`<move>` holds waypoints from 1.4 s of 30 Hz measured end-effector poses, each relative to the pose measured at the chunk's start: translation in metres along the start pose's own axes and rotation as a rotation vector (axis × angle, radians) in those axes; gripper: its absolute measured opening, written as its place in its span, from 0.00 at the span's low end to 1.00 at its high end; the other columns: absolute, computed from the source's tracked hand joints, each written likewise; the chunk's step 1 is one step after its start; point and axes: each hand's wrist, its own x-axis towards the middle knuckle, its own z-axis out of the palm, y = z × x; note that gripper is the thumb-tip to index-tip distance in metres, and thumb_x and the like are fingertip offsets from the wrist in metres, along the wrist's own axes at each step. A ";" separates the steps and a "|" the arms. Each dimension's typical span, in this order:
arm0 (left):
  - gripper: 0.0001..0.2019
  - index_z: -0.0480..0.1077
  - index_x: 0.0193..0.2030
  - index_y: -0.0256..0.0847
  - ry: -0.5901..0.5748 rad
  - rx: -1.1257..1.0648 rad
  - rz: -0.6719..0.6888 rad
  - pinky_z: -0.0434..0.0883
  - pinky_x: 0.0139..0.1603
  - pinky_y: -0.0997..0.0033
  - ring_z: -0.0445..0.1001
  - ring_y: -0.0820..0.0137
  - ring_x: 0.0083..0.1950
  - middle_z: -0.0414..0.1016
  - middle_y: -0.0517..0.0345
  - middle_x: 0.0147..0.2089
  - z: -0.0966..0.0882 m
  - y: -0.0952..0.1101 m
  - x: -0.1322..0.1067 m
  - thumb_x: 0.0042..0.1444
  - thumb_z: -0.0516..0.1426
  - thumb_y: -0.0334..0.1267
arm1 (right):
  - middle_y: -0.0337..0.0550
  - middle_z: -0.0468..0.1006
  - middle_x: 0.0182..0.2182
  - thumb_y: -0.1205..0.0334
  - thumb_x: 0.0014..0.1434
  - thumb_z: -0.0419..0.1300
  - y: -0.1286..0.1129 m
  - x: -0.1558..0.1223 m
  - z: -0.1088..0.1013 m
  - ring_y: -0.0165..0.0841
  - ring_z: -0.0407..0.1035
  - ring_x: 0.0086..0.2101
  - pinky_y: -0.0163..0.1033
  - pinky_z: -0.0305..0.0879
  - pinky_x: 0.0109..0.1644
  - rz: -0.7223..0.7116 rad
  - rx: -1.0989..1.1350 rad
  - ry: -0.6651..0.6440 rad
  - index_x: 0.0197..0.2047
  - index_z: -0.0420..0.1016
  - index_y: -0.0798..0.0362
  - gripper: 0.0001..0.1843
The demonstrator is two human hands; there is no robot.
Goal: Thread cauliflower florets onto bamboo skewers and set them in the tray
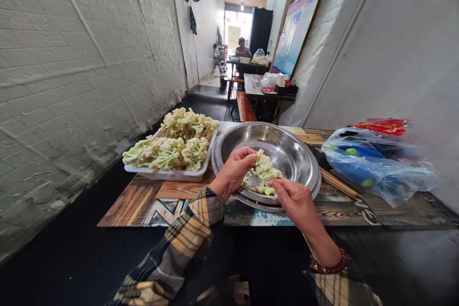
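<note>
My left hand reaches over the near rim of a steel bowl and pinches a white cauliflower floret. My right hand is closed at the bowl's front rim, its fingertips on the small heap of cauliflower pieces in the bowl; a thin skewer seems to lie under its fingers, but I cannot make it out clearly. Left of the bowl stands a white tray piled with cauliflower skewers.
Loose bamboo skewers lie right of the bowl beside a plastic bag with blue and green contents. A white brick wall runs along the left. Further tables, a bench and a seated person fill the corridor behind.
</note>
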 end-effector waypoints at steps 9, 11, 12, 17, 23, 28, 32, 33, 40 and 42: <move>0.09 0.73 0.28 0.37 0.016 -0.009 -0.013 0.63 0.31 0.78 0.66 0.77 0.30 0.70 0.60 0.29 0.003 0.005 -0.003 0.47 0.64 0.41 | 0.36 0.71 0.16 0.52 0.64 0.50 0.000 0.003 -0.003 0.29 0.65 0.18 0.32 0.60 0.22 0.077 0.086 -0.061 0.36 0.79 0.55 0.20; 0.12 0.75 0.34 0.38 0.042 -0.034 -0.010 0.66 0.33 0.76 0.69 0.75 0.33 0.73 0.58 0.34 0.003 0.006 -0.003 0.49 0.62 0.45 | 0.33 0.65 0.13 0.52 0.64 0.50 0.001 0.003 -0.005 0.27 0.62 0.16 0.32 0.59 0.22 0.093 0.141 -0.064 0.37 0.78 0.56 0.20; 0.13 0.76 0.36 0.38 0.062 -0.052 -0.010 0.67 0.35 0.75 0.71 0.74 0.35 0.75 0.56 0.37 0.002 0.005 -0.003 0.50 0.62 0.46 | 0.32 0.64 0.13 0.51 0.64 0.51 0.002 0.003 -0.006 0.27 0.61 0.16 0.32 0.58 0.22 0.104 0.173 -0.062 0.37 0.78 0.56 0.20; 0.14 0.76 0.38 0.37 0.151 -0.102 -0.011 0.68 0.37 0.72 0.72 0.73 0.35 0.76 0.54 0.35 -0.004 -0.002 0.002 0.50 0.62 0.46 | 0.30 0.61 0.13 0.48 0.63 0.52 0.006 0.001 -0.009 0.25 0.56 0.15 0.31 0.54 0.21 0.157 0.301 -0.055 0.38 0.77 0.57 0.22; 0.14 0.76 0.36 0.36 0.127 -0.040 -0.011 0.68 0.37 0.73 0.70 0.74 0.32 0.74 0.56 0.32 -0.003 -0.004 0.003 0.49 0.63 0.46 | 0.30 0.62 0.13 0.48 0.63 0.51 0.009 0.001 -0.010 0.26 0.58 0.16 0.31 0.55 0.21 0.159 0.273 -0.055 0.37 0.77 0.57 0.21; 0.15 0.77 0.35 0.38 0.071 0.000 -0.052 0.67 0.33 0.76 0.70 0.73 0.34 0.74 0.56 0.34 0.001 -0.001 0.001 0.48 0.63 0.48 | 0.33 0.65 0.15 0.50 0.64 0.50 0.004 0.002 -0.008 0.27 0.61 0.17 0.32 0.57 0.23 0.062 0.139 -0.055 0.34 0.77 0.55 0.20; 0.15 0.75 0.33 0.38 0.064 -0.002 -0.073 0.67 0.32 0.76 0.70 0.74 0.33 0.73 0.58 0.33 0.004 0.001 -0.001 0.47 0.63 0.49 | 0.33 0.65 0.14 0.53 0.65 0.49 0.001 0.004 -0.008 0.28 0.62 0.17 0.32 0.57 0.24 0.031 0.085 -0.064 0.34 0.77 0.54 0.20; 0.17 0.75 0.34 0.38 0.046 -0.007 -0.075 0.67 0.33 0.75 0.71 0.73 0.35 0.74 0.57 0.34 0.005 0.001 -0.002 0.48 0.63 0.51 | 0.33 0.65 0.14 0.53 0.65 0.49 0.001 0.004 -0.008 0.28 0.62 0.18 0.32 0.57 0.24 0.037 0.083 -0.065 0.34 0.77 0.54 0.20; 0.18 0.71 0.43 0.40 -0.036 0.012 -0.078 0.67 0.35 0.74 0.71 0.72 0.38 0.74 0.57 0.41 0.018 0.000 -0.004 0.43 0.67 0.35 | 0.34 0.68 0.16 0.54 0.65 0.50 0.004 0.008 -0.006 0.29 0.64 0.19 0.33 0.58 0.27 0.060 0.054 0.019 0.36 0.79 0.54 0.19; 0.19 0.70 0.44 0.41 -0.011 -0.019 -0.061 0.66 0.35 0.75 0.71 0.73 0.38 0.73 0.58 0.41 0.023 -0.001 -0.004 0.43 0.65 0.31 | 0.34 0.68 0.16 0.54 0.65 0.50 0.005 0.008 -0.005 0.29 0.64 0.20 0.33 0.59 0.28 0.065 0.062 0.029 0.37 0.79 0.54 0.19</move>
